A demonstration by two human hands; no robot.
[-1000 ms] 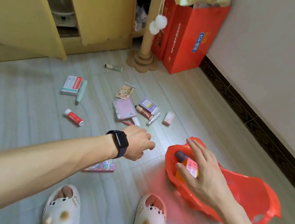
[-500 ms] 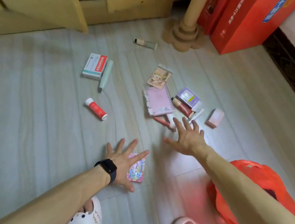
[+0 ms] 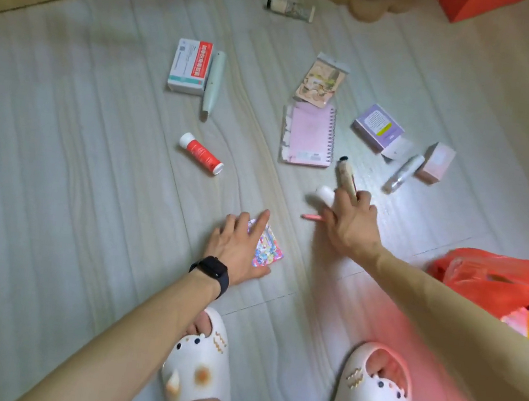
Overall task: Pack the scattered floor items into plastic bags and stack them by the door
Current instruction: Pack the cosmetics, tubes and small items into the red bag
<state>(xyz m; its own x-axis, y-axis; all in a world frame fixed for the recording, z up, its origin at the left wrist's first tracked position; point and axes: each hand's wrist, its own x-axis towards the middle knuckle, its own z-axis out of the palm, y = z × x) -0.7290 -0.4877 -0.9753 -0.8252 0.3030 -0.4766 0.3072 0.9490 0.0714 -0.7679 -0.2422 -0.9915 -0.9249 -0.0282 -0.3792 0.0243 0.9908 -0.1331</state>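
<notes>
Red bag let go, both hands have dropped to the floor: left hand flat on the packet, right hand closing on tubes, so packing continues.

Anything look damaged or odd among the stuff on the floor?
Only the purple box: its end flap hangs open beside the clear tube. Nothing looks spilled or broken; the rest just lies scattered.
</notes>
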